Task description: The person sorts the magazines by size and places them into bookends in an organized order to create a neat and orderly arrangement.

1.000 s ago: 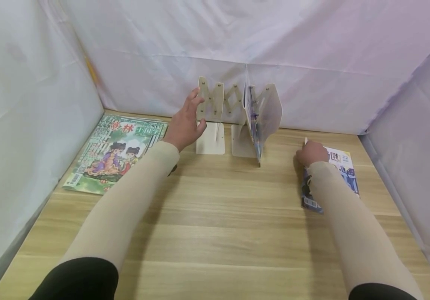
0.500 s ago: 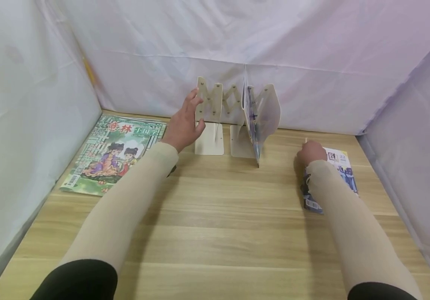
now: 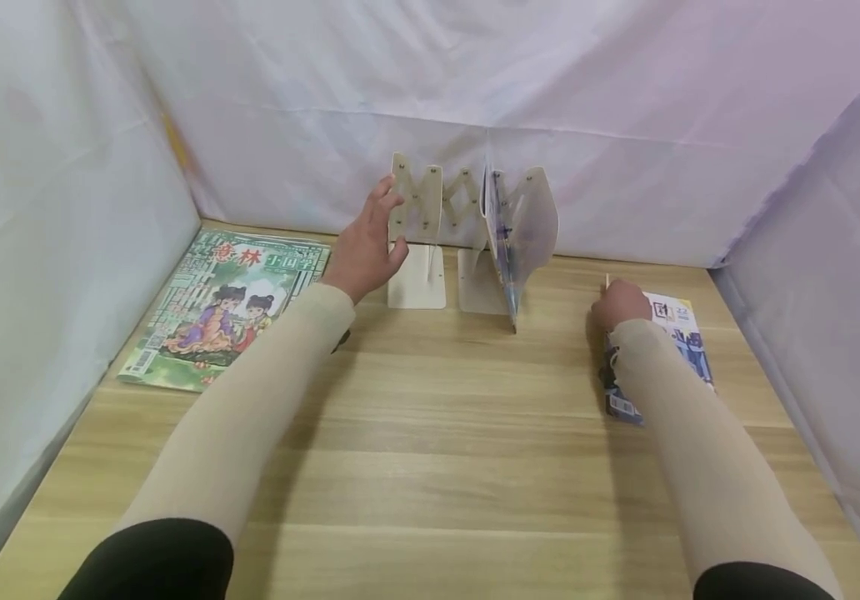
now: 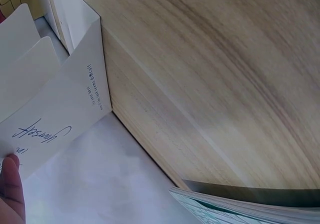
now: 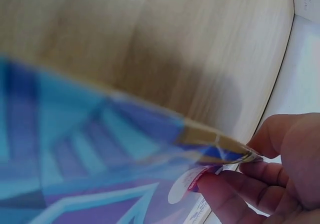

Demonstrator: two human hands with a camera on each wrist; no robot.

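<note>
The left hand (image 3: pixel 365 247), fingers straight, rests against the folding book rack (image 3: pixel 430 218) at twelve o'clock — the right hand (image 3: pixel 620 303) pinches a blue magazine (image 3: pixel 681 337) (corner lifted) at two o'clock.

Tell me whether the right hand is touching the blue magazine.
Touching. The right wrist view shows the right hand pinching a corner of the blue magazine between its fingertips.

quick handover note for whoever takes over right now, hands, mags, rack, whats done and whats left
Left hand: open, fingers against the rack at its left end.
Right hand: pinching the far corner of the blue magazine, which lies on the table at right.
Done: one magazine stands in the rack.
Left: blue magazine and the green magazine, flat at left, are not racked.
</note>
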